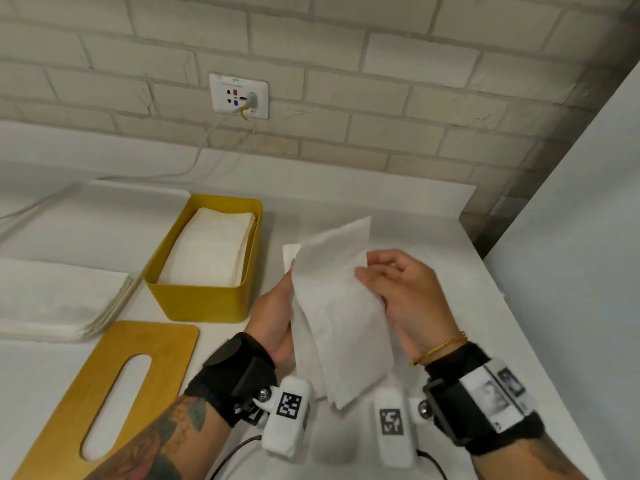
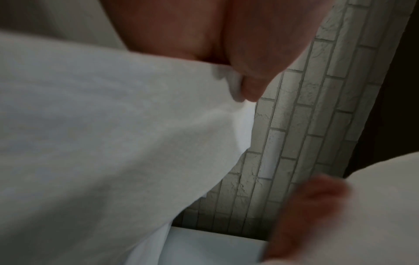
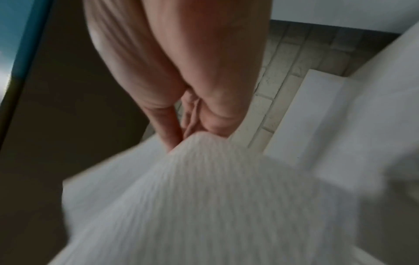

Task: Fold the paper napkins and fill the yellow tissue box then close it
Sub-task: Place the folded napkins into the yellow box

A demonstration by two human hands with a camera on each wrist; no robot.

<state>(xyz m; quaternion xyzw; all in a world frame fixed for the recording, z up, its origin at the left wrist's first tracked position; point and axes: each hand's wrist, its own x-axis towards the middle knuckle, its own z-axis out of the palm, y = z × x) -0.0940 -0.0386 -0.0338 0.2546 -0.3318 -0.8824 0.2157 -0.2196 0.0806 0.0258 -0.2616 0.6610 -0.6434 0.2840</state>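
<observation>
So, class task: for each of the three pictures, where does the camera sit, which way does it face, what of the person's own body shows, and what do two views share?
Head: worn on the head, facing forward and down at the yellow tissue box, wooden lid and both hands, the left hand and right hand, holding a paper napkin.
Left wrist: looks along the left hand's fingers at the napkin and brick wall.
Right wrist: looks along the right hand's fingers pinching the napkin.
Shared: all three show the napkin.
</observation>
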